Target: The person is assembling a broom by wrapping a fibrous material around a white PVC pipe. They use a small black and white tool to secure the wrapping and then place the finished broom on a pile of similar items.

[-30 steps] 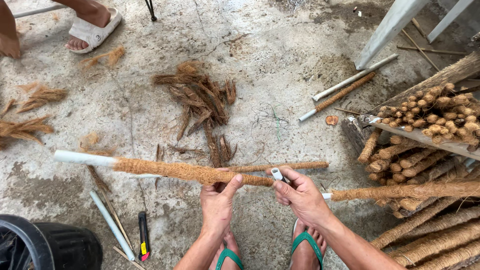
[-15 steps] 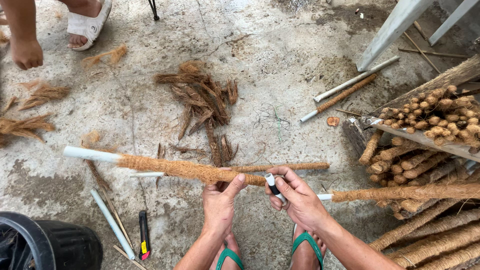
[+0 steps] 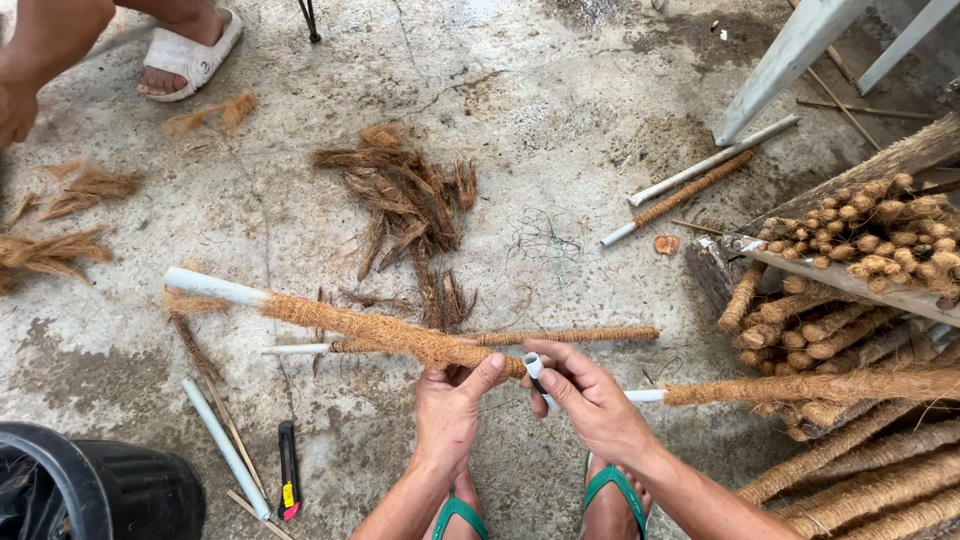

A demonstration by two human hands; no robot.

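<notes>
Left hand (image 3: 447, 408) grips the near end of the fibre-wrapped pole (image 3: 380, 333), fingers and thumb closed around it. The pole runs up and to the left, its bare white end resting on the concrete floor (image 3: 560, 110). Right hand (image 3: 592, 398) holds the white end of a second pole (image 3: 820, 386), fingers curled about it, thumb pressing; that pole extends right toward the stack (image 3: 850, 330) of finished poles.

Compared with half a second ago, the two pole ends now sit closer together between the hands, and the left thumb reaches across toward the right hand. The first pole's far end lies a little further left. The other person's hand, then hanging at upper left, now shows only at the frame edge (image 3: 18, 105).

Surroundings: a thinner wrapped rod (image 3: 560, 337) lies on the floor just behind the held pole. A fibre heap (image 3: 405, 195) sits beyond it, with smaller tufts (image 3: 50, 250) at left. A utility knife (image 3: 288, 470) and a bare white pipe (image 3: 225, 448) lie at lower left, beside a black bucket (image 3: 100, 495). Two more pipes (image 3: 690, 185) lie at upper right. The person's feet in green sandals (image 3: 455, 512) stand directly beneath the hands.
</notes>
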